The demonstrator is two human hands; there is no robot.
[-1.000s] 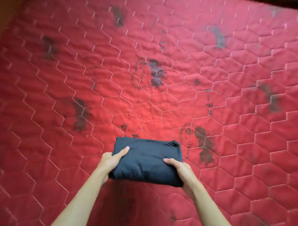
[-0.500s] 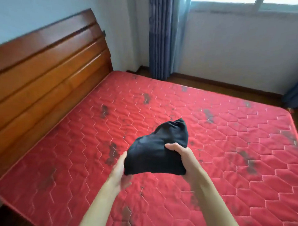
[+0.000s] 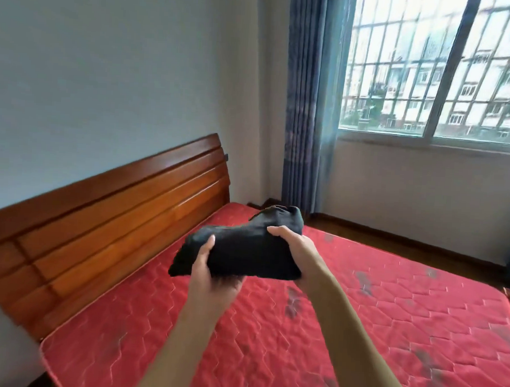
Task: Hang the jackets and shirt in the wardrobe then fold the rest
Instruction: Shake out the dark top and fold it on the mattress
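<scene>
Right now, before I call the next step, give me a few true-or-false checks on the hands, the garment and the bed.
1. Both the left hand and the right hand hold the folded garment. True.
2. The garment lies flat on the bed. False: it is held in the air above the mattress.
3. The headboard is wooden and stands against the wall. True.
4. The window is fully covered. False: the curtain is gathered to one side and the window shows the buildings outside.

Red mattress, wooden headboard, barred window (daylight).
</scene>
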